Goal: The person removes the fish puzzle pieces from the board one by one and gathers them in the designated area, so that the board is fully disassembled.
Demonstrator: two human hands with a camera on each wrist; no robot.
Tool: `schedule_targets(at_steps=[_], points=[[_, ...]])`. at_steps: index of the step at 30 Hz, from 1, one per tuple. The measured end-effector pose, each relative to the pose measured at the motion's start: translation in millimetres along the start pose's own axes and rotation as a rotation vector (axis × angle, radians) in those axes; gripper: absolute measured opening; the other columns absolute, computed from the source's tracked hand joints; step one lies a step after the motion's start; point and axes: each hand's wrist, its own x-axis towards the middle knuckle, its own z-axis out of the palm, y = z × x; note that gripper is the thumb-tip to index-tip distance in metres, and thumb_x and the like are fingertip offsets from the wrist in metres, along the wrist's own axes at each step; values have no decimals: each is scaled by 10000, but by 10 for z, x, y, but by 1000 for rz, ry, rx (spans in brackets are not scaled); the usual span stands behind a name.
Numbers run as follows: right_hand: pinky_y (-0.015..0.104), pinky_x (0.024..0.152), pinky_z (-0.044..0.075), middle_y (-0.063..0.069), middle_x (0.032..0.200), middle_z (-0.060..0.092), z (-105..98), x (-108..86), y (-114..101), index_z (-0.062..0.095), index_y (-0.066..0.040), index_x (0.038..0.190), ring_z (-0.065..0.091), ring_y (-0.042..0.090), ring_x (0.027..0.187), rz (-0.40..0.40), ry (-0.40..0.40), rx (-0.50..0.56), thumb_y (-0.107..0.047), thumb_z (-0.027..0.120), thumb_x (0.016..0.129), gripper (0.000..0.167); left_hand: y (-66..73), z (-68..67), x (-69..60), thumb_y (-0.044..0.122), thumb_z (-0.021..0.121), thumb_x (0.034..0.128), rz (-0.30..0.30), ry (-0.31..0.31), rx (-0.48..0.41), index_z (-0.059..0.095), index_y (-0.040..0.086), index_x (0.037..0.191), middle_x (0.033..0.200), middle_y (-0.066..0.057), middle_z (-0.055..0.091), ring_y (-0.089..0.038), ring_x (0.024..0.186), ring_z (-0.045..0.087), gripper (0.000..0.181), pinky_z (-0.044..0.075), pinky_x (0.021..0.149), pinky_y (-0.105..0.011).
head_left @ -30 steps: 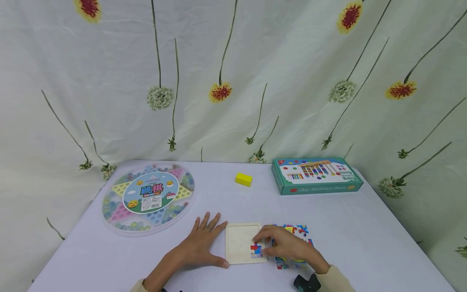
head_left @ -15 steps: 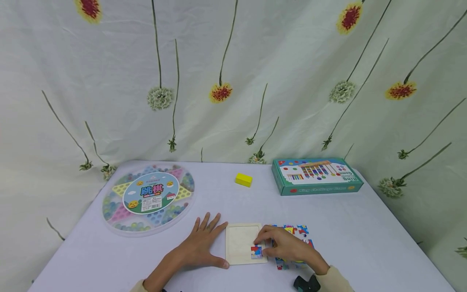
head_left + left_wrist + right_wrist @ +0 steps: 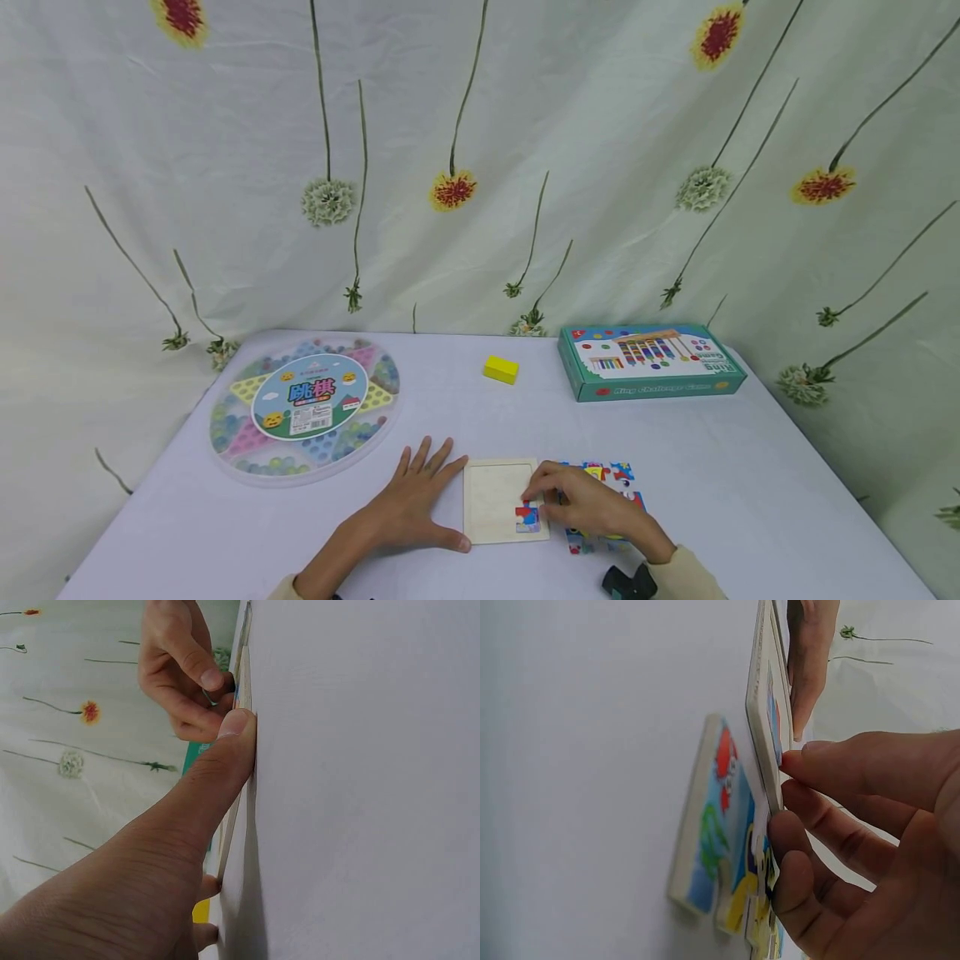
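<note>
In the head view a pale wooden puzzle board [image 3: 491,500] lies on the table, its upper left part bare. One red and blue jigsaw piece [image 3: 527,520] sits at its lower right corner. My right hand [image 3: 585,498] pinches at this piece with thumb and fingertips; the exact contact is partly hidden. My left hand [image 3: 414,507] lies spread left of the board, with thumb and index fingertips against its edge. The left wrist view shows the left thumb [image 3: 229,754] along that edge. Several loose jigsaw pieces [image 3: 716,825] lie beside the board, partly under the right hand.
A round Chinese checkers set [image 3: 307,400] occupies the table's left side. At the back stand a yellow block [image 3: 501,369] and a green game box [image 3: 652,362]. A flowered cloth [image 3: 480,125] hangs behind the white table [image 3: 450,417].
The jigsaw piece has shifted slightly downward within the board's corner, and the right fingers have moved a little with it. My left hand stays in place.
</note>
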Motion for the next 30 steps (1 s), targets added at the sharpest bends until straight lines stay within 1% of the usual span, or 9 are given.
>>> schedule_targets(at_steps=[3, 8, 14, 19, 23, 27, 30], points=[[175, 658, 454, -14, 1058, 589, 2, 4, 4, 722, -82, 1062, 482, 24, 758, -6, -1, 3, -46, 633, 903, 186, 6, -5, -2, 781, 669, 619, -3, -1, -4, 315, 178, 1505, 1604, -116, 128, -413, 1457, -23, 1129, -37, 1141, -608], [177, 662, 455, -20, 1048, 591, 3, 7, 12, 714, -92, 1075, 485, 28, 753, 7, -5, 16, -58, 641, 900, 193, 8, -4, -5, 780, 670, 620, 0, 1, -1, 317, 176, 1504, 1603, -119, 129, -415, 1456, -20, 1128, -37, 1140, -610], [186, 659, 466, -18, 1011, 626, 4, 5, 16, 685, -102, 1098, 498, 35, 746, 10, -4, 40, -46, 653, 887, 221, 7, 4, -2, 784, 669, 614, 0, 8, -4, 319, 175, 1503, 1602, -122, 131, -417, 1456, -17, 1133, -34, 1140, -611], [185, 668, 466, -41, 972, 628, 13, 10, 3, 647, -142, 1096, 518, 50, 774, 42, -19, 69, -50, 672, 875, 241, 1, 10, 4, 785, 668, 613, 0, 11, -1, 323, 178, 1502, 1602, -121, 135, -417, 1456, -14, 1130, -29, 1139, -615], [181, 658, 450, -11, 926, 616, 18, 14, -11, 628, -169, 1107, 526, 60, 782, 54, -34, 81, -40, 677, 865, 278, -8, 16, 4, 792, 658, 617, 3, 11, 9, 320, 182, 1503, 1602, -120, 134, -418, 1456, -11, 1127, -24, 1139, -616], [179, 646, 440, 36, 891, 619, 22, 9, -21, 617, -170, 1132, 523, 54, 766, 44, -47, 89, -26, 676, 857, 315, -6, 14, 2, 788, 660, 620, 6, 11, 8, 320, 177, 1503, 1602, -124, 135, -418, 1456, -14, 1126, -26, 1139, -614], [172, 632, 433, 29, 864, 611, 26, 8, -23, 609, -158, 1139, 509, 41, 739, 28, -52, 92, -18, 670, 857, 321, -2, 9, 1, 782, 665, 622, 6, 9, 4, 320, 171, 1503, 1601, -128, 136, -420, 1455, -16, 1126, -27, 1139, -614]])
